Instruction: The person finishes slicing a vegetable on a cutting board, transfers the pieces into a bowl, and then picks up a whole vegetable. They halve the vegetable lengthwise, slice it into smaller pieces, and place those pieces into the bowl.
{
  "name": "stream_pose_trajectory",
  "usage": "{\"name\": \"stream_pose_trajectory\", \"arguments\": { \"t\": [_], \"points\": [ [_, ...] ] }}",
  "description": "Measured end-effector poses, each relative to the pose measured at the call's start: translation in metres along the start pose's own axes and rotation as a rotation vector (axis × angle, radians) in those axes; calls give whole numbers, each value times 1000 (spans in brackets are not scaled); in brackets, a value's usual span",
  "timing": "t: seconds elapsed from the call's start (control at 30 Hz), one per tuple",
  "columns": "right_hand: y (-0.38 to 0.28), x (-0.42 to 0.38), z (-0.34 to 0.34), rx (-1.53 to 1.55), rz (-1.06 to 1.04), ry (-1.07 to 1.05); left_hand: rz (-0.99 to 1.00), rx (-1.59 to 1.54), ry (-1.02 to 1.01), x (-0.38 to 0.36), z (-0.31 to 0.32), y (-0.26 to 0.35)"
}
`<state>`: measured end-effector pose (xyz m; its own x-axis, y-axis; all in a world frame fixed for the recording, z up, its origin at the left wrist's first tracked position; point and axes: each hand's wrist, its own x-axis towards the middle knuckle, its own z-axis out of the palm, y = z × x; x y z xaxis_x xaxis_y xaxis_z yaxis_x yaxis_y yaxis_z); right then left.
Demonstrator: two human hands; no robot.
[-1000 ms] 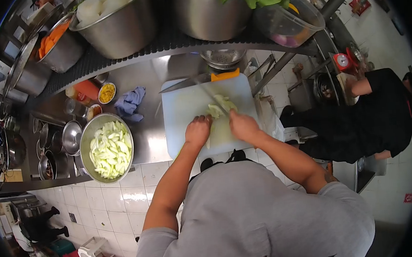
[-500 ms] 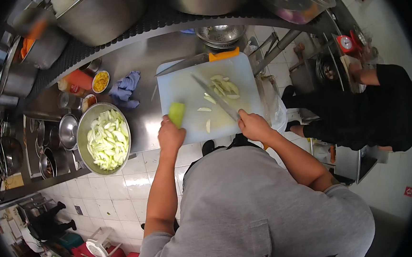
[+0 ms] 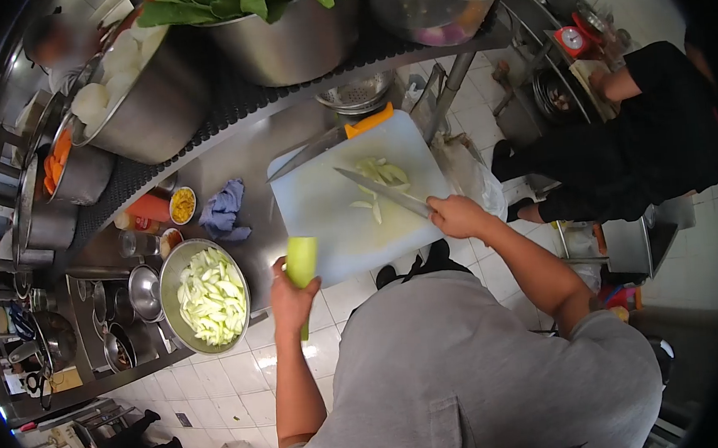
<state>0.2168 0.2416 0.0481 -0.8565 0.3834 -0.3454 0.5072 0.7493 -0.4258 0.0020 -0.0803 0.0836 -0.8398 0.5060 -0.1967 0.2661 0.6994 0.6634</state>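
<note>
My left hand [image 3: 292, 302] is closed around a long light-green gourd-like vegetable [image 3: 301, 260], held upright near the board's front left corner. Its lower end shows below my hand. In my right hand [image 3: 457, 215] is the handle of a kitchen knife [image 3: 383, 191], whose blade points left across the white cutting board [image 3: 334, 226]. Pale green slices [image 3: 383, 172] lie on the board, partly behind the blade. A second knife [image 3: 312, 154] with an orange handle rests along the board's far edge. To the left, a steel bowl [image 3: 169, 291] holds many similar slices.
A blue cloth [image 3: 223, 210] and a small bowl of yellow pieces [image 3: 183, 205] lie left of the board. Large pots [image 3: 284, 46] stand on the shelf above. A colander [image 3: 356, 93] sits behind the board. At right, a person in black [image 3: 611, 144] works at another counter.
My left hand and the vegetable have moved back from the board toward my body, and the vegetable now stands more upright. The knife stays over the slices. The whole view has shifted and turned.
</note>
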Motion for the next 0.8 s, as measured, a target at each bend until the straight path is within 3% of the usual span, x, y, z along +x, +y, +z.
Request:
{"name": "stream_pose_trajectory", "arguments": {
  "t": [0.07,0.17,0.23,0.3,0.4,0.5,0.63,0.7,0.8],
  "points": [
    [-8,-6,7,29,-43,-50,26,122,-105,10,15,18],
    [-9,-10,31,24,-121,-160,62,151,-69,18,23,24],
    [-19,-16,18,-59,-45,-207,96,114,-28,16,22,19],
    [-12,-19,13,-22,12,-151,128,99,14,17,21,17],
    [2,-18,11,-51,96,-53,87,185,-132,17,27,21],
    [-3,-23,7,-70,98,-25,262,224,-165,26,53,17],
    [-21,-29,11,29,171,49,330,229,-141,42,84,31],
    [-32,-35,12,41,181,64,350,497,-190,46,94,31],
    [-43,-28,14,55,174,97,398,448,-191,53,104,20]
  ]
}}
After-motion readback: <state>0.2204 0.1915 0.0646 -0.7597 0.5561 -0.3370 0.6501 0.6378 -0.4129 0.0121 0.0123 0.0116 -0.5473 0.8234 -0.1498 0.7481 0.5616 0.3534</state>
